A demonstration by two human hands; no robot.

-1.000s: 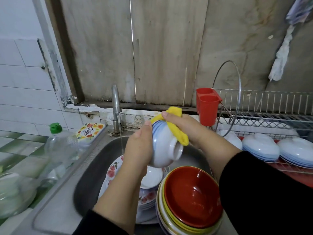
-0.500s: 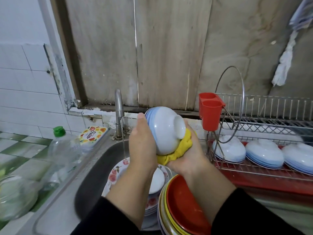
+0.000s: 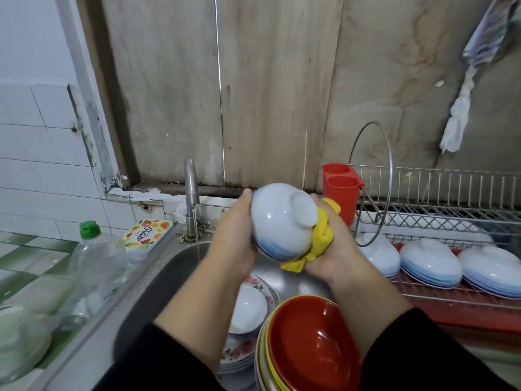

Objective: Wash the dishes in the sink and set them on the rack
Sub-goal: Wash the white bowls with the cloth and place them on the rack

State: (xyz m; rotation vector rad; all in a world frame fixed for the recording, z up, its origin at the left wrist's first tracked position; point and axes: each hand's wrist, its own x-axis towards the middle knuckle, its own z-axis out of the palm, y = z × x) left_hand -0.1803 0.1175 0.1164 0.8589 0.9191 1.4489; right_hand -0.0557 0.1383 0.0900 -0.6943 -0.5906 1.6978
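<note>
Bowl (image 3: pixel 283 221) scrubbing was where I stood: the blue-rimmed white bowl was up over the back of the sink (image 3: pixel 174 266), foot ring tipped toward me and to the right, mouth turned away. A second before, my cloth had been draped over the top of it near the foot; half a second before, I had rolled the bowl and the cloth had slid underneath. At this moment the yellow cloth (image 3: pixel 321 238) was bunched against the bowl's lower right side, so I judged the outside nearly wiped all round, with rinsing under the tap (image 3: pixel 191 193) and a place on the rack (image 3: pixel 439 210) to come.

My left hand (image 3: pixel 234 244) cupped the bowl's left flank, fingers curved round behind it and thumb tip at the upper rim edge, a firm grasp. My right hand (image 3: pixel 335 249) was clenched round the cloth, pressing it to the bowl; its fingertips were hidden behind cloth and bowl.

A thin stream ran from the tap at the sink's back edge. Below my wrists sat a stack topped by a red bowl (image 3: pixel 313 342) at the sink's near right corner, with floral plates (image 3: pixel 253 348) and a white bowl beside it. Three washed bowls (image 3: pixel 431 263) lay mouth-down along the rack's front edge.
</note>
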